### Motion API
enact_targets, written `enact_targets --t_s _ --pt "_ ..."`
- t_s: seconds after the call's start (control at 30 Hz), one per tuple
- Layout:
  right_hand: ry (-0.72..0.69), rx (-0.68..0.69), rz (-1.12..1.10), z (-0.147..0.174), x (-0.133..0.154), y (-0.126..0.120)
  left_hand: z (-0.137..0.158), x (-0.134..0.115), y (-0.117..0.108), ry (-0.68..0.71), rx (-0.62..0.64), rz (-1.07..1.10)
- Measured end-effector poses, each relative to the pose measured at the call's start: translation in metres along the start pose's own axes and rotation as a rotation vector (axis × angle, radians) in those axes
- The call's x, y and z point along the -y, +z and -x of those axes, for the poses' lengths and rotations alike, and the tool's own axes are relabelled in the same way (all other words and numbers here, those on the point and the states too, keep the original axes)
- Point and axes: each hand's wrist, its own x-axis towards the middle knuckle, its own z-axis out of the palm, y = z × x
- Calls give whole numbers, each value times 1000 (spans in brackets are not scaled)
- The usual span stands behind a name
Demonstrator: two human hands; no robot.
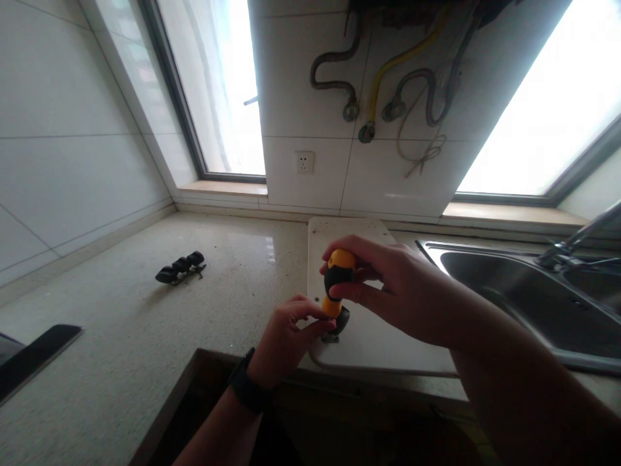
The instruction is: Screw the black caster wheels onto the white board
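Observation:
My right hand (pixel 388 288) is wrapped round the handle of a stubby yellow-and-black screwdriver (pixel 338 278), which stands nearly upright with its tip down. Just below the handle, my left hand (pixel 295 327) has thumb and forefinger closed in a pinch. What lies between those fingertips is hidden. A dark rounded piece with a metal plate (pixel 342 320) sits under the screwdriver, at the near left part of a white board (pixel 383 353). The screwdriver's tip cannot be seen. The board lies flat on the speckled counter (pixel 242 291).
Several black rounded pieces with metal fittings (pixel 180 268) lie in a row on the counter at left. A dark flat object (pixel 41 359) is at the left edge. The steel sink (pixel 504 304) and faucet (pixel 557 252) are at right. An open drawer or cabinet (pixel 194 388) is below the counter.

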Motion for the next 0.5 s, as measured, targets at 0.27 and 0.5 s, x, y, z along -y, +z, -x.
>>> enact_targets --t_s 0.27,0.5 --pt "-72 34 -140 4 -6 -4 19 34 25 -120 -454 57" --pt "-438 280 -812 -19 -34 13 33 47 45 -392 -117 517"
